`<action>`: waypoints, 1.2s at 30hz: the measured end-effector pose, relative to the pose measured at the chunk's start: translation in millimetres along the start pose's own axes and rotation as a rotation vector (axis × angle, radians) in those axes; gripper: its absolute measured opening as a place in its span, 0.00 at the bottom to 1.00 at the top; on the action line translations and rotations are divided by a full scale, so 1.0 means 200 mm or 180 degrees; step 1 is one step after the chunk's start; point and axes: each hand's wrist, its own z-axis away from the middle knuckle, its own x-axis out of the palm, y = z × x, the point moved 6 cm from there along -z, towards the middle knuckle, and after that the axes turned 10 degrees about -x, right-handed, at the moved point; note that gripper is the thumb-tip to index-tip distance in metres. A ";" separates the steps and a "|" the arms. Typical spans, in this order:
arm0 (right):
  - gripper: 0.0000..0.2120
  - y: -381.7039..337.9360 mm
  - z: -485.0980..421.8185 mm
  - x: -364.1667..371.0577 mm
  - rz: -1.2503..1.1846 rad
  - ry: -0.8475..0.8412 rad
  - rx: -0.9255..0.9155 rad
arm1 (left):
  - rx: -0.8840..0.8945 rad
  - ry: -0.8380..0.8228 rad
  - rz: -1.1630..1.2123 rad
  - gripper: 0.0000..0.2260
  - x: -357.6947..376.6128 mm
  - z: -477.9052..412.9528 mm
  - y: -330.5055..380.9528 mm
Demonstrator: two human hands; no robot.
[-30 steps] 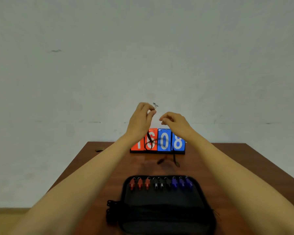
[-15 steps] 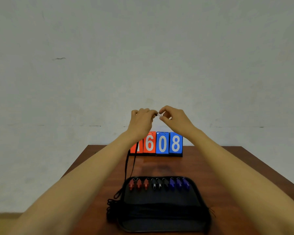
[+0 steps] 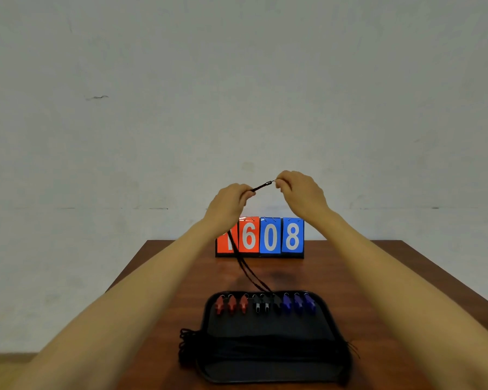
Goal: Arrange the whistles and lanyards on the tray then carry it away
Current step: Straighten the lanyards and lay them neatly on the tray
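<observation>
- the brown wooden desk [image 3: 350, 277] narrows toward the far wall; its far edge sits just behind the scoreboard [image 3: 259, 237], and bare desk surface lies open to the left and right of the tray [image 3: 330, 327].
- the tray, black and matte with rounded corners and a raised rim, sits near the desk's near edge, well apart from the scoreboard.
- along the tray's far rim lie the whistles [image 3: 264, 304] in a row: three red at left, three black in the middle, three blue at right, small and glossy.
- a bundle of black lanyards [image 3: 189, 344] lies across the tray's near part and spills over its left edge in loops.
- both hands are raised above the scoreboard, in front of the pale wall.
- the left hand [image 3: 228, 205] pinches the black cord of one lanyard [image 3: 247, 271]; the cord hangs down to the tray's far rim.
- the right hand [image 3: 300, 192] pinches the small metal clip end [image 3: 268, 182], fingers pressed together.
- the scoreboard's flip cards, red and blue, read 1608.
</observation>
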 end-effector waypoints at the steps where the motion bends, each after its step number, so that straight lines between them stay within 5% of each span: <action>1: 0.14 0.03 0.01 0.00 0.0037 -0.0001 0.0057 | -0.0030 -0.0020 -0.0026 0.14 0.00 0.00 -0.02; 14: 0.13 0.47 0.27 -0.02 -0.0098 0.0117 0.1120 | -0.0669 -0.0114 -0.0224 0.15 0.07 0.10 -0.45; 36: 0.14 0.80 1.22 0.48 0.0132 -0.2119 0.1862 | -0.2001 -0.1014 -0.0719 0.06 0.57 0.71 -1.00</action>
